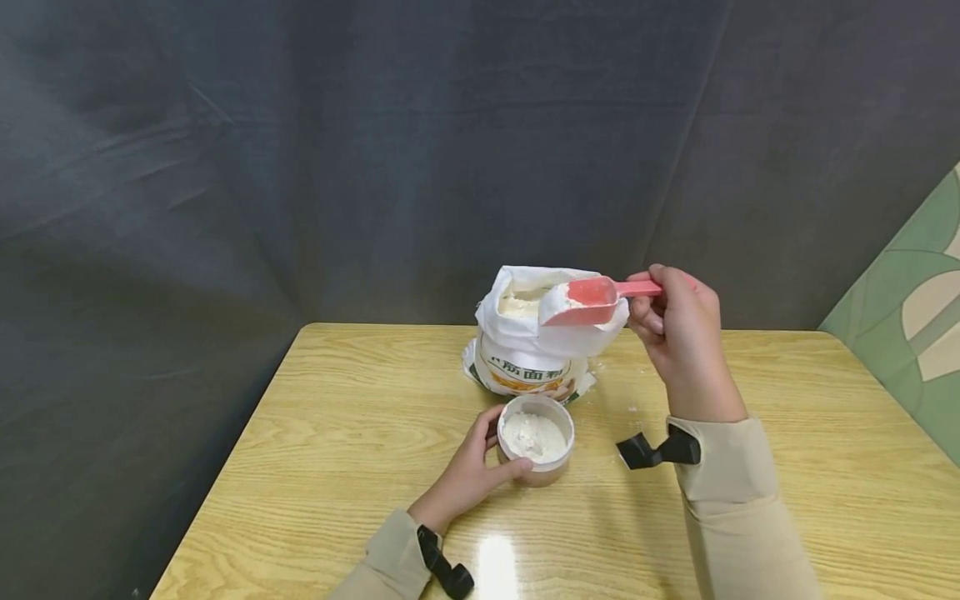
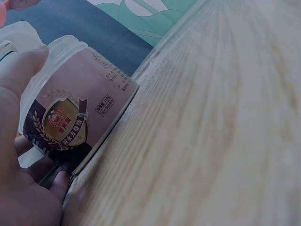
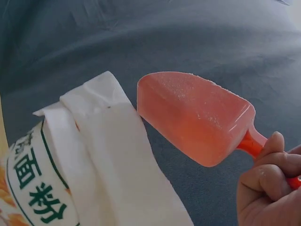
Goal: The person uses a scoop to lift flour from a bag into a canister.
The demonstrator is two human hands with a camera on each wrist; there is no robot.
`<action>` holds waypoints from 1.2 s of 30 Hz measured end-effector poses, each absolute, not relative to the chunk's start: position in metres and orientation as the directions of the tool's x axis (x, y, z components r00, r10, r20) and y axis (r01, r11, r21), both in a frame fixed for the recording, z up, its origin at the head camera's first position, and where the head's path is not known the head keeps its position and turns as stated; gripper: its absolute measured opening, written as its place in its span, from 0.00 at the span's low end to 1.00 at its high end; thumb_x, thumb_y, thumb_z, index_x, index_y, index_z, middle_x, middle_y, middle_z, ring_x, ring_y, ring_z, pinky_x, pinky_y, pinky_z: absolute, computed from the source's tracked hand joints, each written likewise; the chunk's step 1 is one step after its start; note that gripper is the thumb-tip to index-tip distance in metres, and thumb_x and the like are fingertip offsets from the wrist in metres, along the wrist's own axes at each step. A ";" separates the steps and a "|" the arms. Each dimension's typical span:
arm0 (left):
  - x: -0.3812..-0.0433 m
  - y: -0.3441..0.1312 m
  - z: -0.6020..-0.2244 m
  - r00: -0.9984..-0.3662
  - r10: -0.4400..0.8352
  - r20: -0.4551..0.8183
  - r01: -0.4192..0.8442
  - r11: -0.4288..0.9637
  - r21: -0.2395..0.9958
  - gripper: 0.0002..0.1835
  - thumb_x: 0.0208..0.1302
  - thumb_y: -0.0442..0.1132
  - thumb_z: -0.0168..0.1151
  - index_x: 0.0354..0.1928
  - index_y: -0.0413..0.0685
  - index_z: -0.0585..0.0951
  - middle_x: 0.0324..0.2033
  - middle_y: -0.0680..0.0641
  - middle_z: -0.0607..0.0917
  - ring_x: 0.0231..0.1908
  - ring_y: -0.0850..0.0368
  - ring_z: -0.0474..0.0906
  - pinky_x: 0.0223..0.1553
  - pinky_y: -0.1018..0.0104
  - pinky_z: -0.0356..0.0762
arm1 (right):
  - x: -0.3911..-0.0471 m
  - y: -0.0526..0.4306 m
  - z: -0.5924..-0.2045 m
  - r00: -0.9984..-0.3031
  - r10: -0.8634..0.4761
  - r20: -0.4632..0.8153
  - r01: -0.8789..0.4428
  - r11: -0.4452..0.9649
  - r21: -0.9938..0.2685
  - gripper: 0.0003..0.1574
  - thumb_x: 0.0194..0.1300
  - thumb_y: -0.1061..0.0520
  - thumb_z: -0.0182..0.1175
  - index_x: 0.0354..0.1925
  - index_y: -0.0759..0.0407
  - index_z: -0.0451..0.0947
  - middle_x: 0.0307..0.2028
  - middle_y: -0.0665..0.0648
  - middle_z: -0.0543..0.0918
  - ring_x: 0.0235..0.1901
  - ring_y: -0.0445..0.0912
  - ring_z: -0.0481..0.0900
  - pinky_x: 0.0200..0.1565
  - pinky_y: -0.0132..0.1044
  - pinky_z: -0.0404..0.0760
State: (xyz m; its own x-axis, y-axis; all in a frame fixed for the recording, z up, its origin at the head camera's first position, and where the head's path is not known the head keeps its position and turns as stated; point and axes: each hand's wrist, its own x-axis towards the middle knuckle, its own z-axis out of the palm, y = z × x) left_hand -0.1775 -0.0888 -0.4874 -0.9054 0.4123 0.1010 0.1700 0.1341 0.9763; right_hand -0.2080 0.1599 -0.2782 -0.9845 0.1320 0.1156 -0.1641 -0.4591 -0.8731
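Observation:
My right hand grips the handle of a pinkish-red plastic scoop and holds it over the rim of an open flour bag. White flour lies in the scoop's front end. From below, the scoop looks translucent, dusted with powder. My left hand is curled round the side of a round plastic jar in front of the bag, thumb at its near rim. Flour partly fills the jar. A pink and dark label wraps the jar in the left wrist view.
The bag and jar stand on a light wooden table. Specks of flour are scattered right of the bag. Behind the table hangs a dark curtain; a green patterned panel stands at the right. Black straps circle both wrists.

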 end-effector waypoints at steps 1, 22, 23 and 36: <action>-0.178 -0.089 -0.488 -0.905 0.413 0.105 0.174 0.135 0.975 0.42 0.64 0.46 0.72 0.75 0.52 0.60 0.72 0.46 0.65 0.71 0.51 0.63 0.72 0.54 0.63 | -0.206 0.160 -0.280 -0.985 0.125 0.122 -0.167 -0.470 -0.867 0.23 0.79 0.56 0.50 0.29 0.66 0.81 0.15 0.53 0.72 0.11 0.41 0.60 0.14 0.28 0.57; -0.178 -0.090 -0.488 -0.901 0.417 0.115 0.184 0.128 0.975 0.42 0.65 0.44 0.72 0.75 0.51 0.60 0.72 0.46 0.65 0.71 0.52 0.63 0.72 0.56 0.63 | -0.184 0.154 -0.338 -0.984 0.101 0.145 -0.176 -0.501 -0.847 0.36 0.81 0.60 0.36 0.22 0.60 0.82 0.10 0.48 0.67 0.11 0.41 0.49 0.19 0.36 0.40; -0.177 -0.090 -0.488 -0.902 0.417 0.115 0.183 0.129 0.975 0.42 0.65 0.44 0.72 0.75 0.51 0.60 0.72 0.46 0.65 0.71 0.52 0.63 0.71 0.56 0.64 | -0.185 0.154 -0.340 -0.985 0.097 0.142 -0.171 -0.510 -0.843 0.36 0.82 0.60 0.35 0.21 0.60 0.82 0.10 0.48 0.67 0.11 0.41 0.49 0.19 0.36 0.40; -0.177 -0.090 -0.488 -0.905 0.411 0.111 0.180 0.134 0.974 0.42 0.65 0.44 0.72 0.75 0.51 0.60 0.72 0.46 0.65 0.71 0.51 0.63 0.72 0.55 0.63 | -0.189 0.155 -0.357 -0.983 0.104 0.149 -0.181 -0.482 -0.857 0.38 0.81 0.61 0.34 0.18 0.59 0.80 0.09 0.48 0.66 0.10 0.42 0.47 0.19 0.38 0.38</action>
